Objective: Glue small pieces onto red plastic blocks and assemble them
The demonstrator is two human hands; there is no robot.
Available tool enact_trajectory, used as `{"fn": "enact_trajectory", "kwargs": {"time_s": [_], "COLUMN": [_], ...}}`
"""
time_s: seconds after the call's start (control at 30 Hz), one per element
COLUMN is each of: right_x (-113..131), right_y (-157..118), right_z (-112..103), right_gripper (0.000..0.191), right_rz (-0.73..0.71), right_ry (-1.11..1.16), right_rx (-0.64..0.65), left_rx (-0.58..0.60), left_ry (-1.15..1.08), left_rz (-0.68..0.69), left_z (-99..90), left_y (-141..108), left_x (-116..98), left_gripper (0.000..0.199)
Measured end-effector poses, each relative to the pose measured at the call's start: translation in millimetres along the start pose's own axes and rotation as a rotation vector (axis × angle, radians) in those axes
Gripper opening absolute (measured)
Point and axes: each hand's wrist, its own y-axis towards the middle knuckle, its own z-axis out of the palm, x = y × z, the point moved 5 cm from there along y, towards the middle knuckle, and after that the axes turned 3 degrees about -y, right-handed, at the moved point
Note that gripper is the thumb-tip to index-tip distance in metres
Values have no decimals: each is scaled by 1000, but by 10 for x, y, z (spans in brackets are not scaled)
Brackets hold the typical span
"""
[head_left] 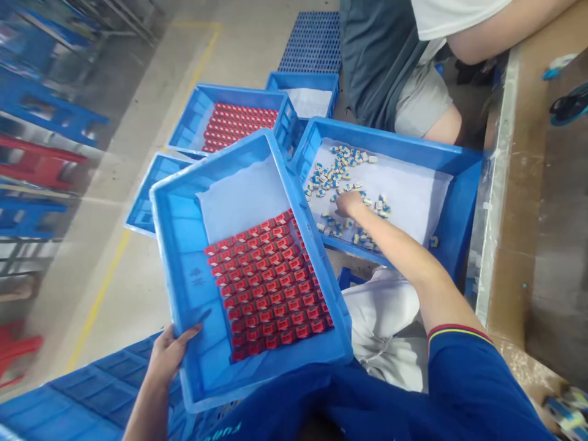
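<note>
My left hand (171, 352) grips the side wall of a blue plastic crate (188, 269), thumb inside the wall, and the crate is tilted in front of my body. Rows of small red toy-car-like pieces (273, 285) stand on a white sheet (245, 199) in it. My right hand (348, 203) reaches into a second blue crate (390, 138), low among scattered small white, blue and yellow pieces (340, 165). Its fingers are curled and point down; whatever is between them is hidden.
Behind, another blue crate (229, 95) holds rows of red pieces, and a smaller crate (303, 79) has a white sheet. A person in grey shorts (416, 101) sits close by. A brown worktable (528, 245) runs along the right. Blue stools (46, 101) blur at left.
</note>
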Motion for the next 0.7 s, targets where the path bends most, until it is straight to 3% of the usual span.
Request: {"fn": "enact_trajectory", "kwargs": {"time_s": [0.17, 0.3, 0.4, 0.53, 0.6, 0.7], "right_x": [440, 700, 586, 257, 135, 102], "right_y": [72, -52, -253, -378, -308, -126], "right_z": [-91, 25, 200, 318, 240, -7], "right_gripper": [43, 43, 39, 34, 34, 35], "right_rz": [-52, -76, -42, 108, 175, 176], "right_ry": [59, 89, 93, 83, 88, 103], "right_rx": [-62, -56, 1, 121, 133, 17], "left_rx": [6, 7, 5, 14, 15, -6], "left_ry": [2, 11, 13, 37, 60, 148], "left_rz": [38, 42, 49, 72, 83, 182], "left_z": [-45, -71, -68, -61, -63, -72], "left_y": [95, 100, 105, 135, 144, 116], "left_x": [-33, -34, -21, -64, -122, -269], "left_gripper": [57, 53, 49, 51, 52, 51]}}
